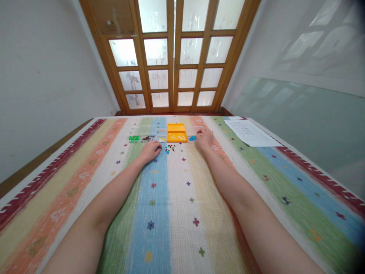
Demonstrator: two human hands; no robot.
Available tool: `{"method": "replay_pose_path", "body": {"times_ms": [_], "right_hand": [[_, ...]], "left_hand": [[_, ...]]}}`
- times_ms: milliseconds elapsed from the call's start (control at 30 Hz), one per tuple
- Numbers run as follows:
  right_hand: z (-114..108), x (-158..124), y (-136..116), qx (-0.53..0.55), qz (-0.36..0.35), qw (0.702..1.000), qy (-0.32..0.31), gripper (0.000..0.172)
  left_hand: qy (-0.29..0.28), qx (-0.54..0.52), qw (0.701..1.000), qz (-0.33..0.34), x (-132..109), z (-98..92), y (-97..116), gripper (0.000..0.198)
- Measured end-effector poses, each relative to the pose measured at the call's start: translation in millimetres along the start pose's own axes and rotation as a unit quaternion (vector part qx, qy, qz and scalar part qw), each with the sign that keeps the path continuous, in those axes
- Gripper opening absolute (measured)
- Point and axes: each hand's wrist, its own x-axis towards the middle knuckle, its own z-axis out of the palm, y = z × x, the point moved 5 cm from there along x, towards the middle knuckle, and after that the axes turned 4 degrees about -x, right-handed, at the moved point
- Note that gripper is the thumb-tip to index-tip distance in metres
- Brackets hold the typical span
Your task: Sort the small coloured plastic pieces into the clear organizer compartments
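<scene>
Now the left hand (149,151) and right hand (204,137) are resting on the striped cloth (176,213).
Loose pieces (171,147) are lying between them, below the orange tray (176,133); the right hand is sitting beside the blue pile (192,138). Whether either is pinching anything, I cannot tell.

Left hand (149,151), right hand (204,137) outstretched, palm-down

L grip (149,151) & R grip (204,137) both bare; forearms bare too, uncovered right to btm edge.
</scene>
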Motion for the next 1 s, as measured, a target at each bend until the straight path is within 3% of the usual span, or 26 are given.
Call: {"method": "replay_pose_path", "body": {"times_ms": [267,433,1000], "right_hand": [[16,-9,-4,-0.021,-0.037,0.997,-0.063,0.022],[16,-12,-8,-0.039,-0.038,0.996,-0.072,0.026],[12,-14,-12,-0.041,-0.024,0.998,-0.036,0.025]], "left_hand": [[0.001,-0.016,1.0,-0.007,0,-1.3,1,0.014],[0.002,-0.023,1.0,-0.001,0,1.8,-1,0.018],[-0.017,-0.043,0.998,0.032,0,2.8,0,0.017]]}}
